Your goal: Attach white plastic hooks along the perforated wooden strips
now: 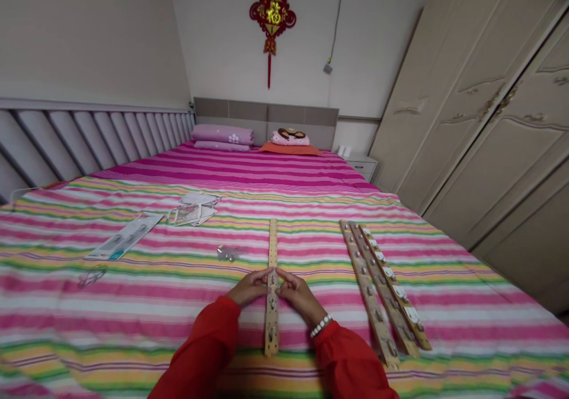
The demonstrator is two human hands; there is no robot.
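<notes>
A long narrow wooden strip with rows of small holes lies lengthwise in front of me on the striped bedspread. Small metal hooks sit along its nearer half. My left hand comes in from the left, thumb and forefinger closed at the uppermost metal hook. From the right, my right hand meets the same hook with its thumb and fingertips, a white bead bracelet on the wrist. Both hands touch the strip's edges there. To the left of the strip rests a clear bag of small metal parts.
Several wooden strips with hooks lie to the right, one bearing white pieces. On the left are a flat package, crumpled clear packaging and a thin looped item. A bed rail and wardrobe flank the bed.
</notes>
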